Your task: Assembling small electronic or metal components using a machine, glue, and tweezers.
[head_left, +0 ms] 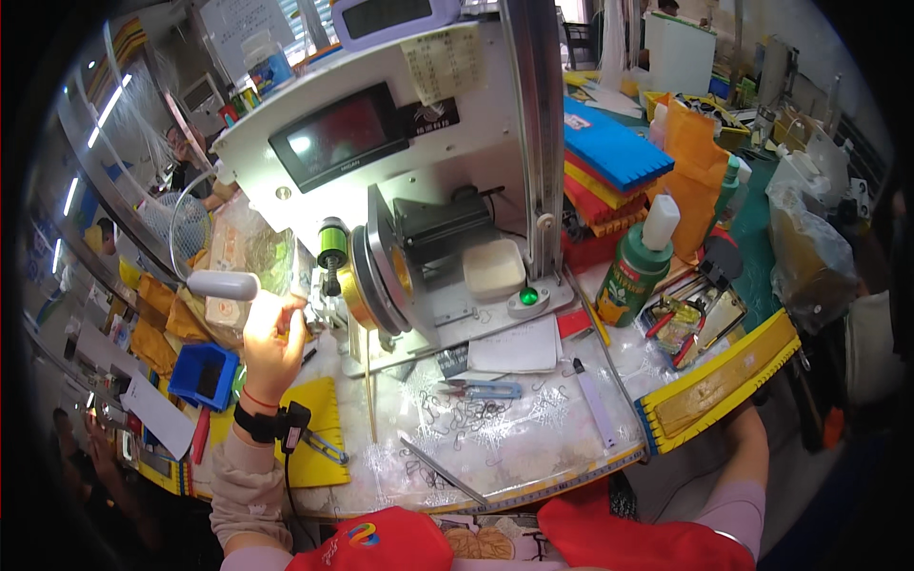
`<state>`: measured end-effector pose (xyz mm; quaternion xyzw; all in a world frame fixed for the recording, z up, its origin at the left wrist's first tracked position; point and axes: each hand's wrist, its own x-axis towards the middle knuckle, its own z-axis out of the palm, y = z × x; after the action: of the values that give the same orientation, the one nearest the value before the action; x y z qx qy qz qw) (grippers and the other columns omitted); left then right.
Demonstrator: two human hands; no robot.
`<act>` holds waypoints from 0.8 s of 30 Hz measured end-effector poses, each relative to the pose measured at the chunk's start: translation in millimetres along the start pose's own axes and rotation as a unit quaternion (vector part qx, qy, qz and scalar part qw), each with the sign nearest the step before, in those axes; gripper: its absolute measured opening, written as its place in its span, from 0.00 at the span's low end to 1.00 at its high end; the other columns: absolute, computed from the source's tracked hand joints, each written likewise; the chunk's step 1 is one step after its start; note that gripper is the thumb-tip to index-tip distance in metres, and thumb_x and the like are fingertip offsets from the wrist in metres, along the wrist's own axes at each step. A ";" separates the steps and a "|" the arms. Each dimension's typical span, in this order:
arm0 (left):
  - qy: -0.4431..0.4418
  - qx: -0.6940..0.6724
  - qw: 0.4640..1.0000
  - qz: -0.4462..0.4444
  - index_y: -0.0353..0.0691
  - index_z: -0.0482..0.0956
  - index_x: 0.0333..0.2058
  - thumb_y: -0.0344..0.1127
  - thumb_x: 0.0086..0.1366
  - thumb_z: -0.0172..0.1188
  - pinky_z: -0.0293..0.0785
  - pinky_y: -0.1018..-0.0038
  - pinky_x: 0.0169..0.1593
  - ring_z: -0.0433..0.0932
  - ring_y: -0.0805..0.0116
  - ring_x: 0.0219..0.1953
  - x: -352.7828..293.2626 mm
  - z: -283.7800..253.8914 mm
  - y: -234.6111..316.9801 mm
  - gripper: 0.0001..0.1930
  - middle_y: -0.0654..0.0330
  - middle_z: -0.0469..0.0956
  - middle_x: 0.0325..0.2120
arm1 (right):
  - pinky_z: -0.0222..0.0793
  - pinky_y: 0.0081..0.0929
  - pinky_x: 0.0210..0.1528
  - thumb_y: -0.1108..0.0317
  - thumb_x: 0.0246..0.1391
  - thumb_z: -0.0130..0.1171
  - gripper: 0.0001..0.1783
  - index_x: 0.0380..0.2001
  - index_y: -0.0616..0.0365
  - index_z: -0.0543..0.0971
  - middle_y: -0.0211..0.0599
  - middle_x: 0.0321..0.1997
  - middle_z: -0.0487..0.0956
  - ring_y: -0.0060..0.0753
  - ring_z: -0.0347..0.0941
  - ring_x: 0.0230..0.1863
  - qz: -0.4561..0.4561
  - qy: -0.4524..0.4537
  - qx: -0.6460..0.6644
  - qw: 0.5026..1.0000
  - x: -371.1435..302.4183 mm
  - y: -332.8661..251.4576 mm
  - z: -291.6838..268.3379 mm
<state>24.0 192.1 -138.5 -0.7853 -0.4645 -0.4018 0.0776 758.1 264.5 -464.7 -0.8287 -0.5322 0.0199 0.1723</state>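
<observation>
My left hand (272, 343) is raised at the left of a pale machine (447, 124), its thumb and fingers pinched together. Whatever may be between the fingertips is too small to make out. Just above it is the grey rounded end (224, 285) of a thin curved rod. To its right are the machine's gold-and-black wheel (362, 285) and a green-and-black knob (332, 246). My right hand (741, 417) is mostly hidden behind a yellow notched board (719, 381) at the table's right edge; its fingers do not show. A second yellow notched board (309, 438) lies under my left forearm.
Small dark hooks (471, 419) are scattered over the table (543, 447), near blue-handled snips (481, 389) and a metal rod (443, 471). A green bottle (628, 276), stacked coloured boards (614, 152) and a blue bin (203, 373) stand around. Other people sit far left.
</observation>
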 end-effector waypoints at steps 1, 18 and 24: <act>0.002 0.000 1.000 0.000 0.34 0.79 0.34 0.21 0.59 0.57 0.67 0.76 0.31 0.70 0.70 0.26 1.0 2.0 -2.6 0.05 0.59 0.71 0.27 | 0.75 0.44 0.48 0.64 0.55 0.50 0.16 0.35 0.62 0.84 0.55 0.43 0.82 0.54 0.80 0.46 0.006 0.008 0.004 1.000 5.1 0.4 -4.6; -0.007 -0.048 0.998 -0.042 0.34 0.79 0.35 0.20 0.59 0.58 0.65 0.78 0.29 0.66 0.75 0.24 -1.8 0.9 -6.9 0.05 0.63 0.69 0.26 | 0.74 0.44 0.48 0.65 0.55 0.50 0.16 0.36 0.63 0.83 0.57 0.43 0.81 0.55 0.79 0.47 0.082 0.005 0.020 0.996 -10.1 37.5 -12.1; -0.039 -0.025 0.999 -0.005 0.32 0.76 0.35 0.15 0.62 0.54 0.60 0.84 0.30 0.63 0.81 0.26 -0.8 -2.1 -9.4 0.06 0.66 0.67 0.30 | 0.74 0.44 0.49 0.65 0.55 0.50 0.16 0.36 0.63 0.83 0.57 0.43 0.81 0.56 0.79 0.47 0.108 -0.015 0.020 0.994 -29.1 54.8 -2.4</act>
<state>15.2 195.8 -140.0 -0.8001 -0.4606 -0.3823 0.0378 794.0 217.5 -483.6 -0.8773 -0.4417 0.0615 0.1774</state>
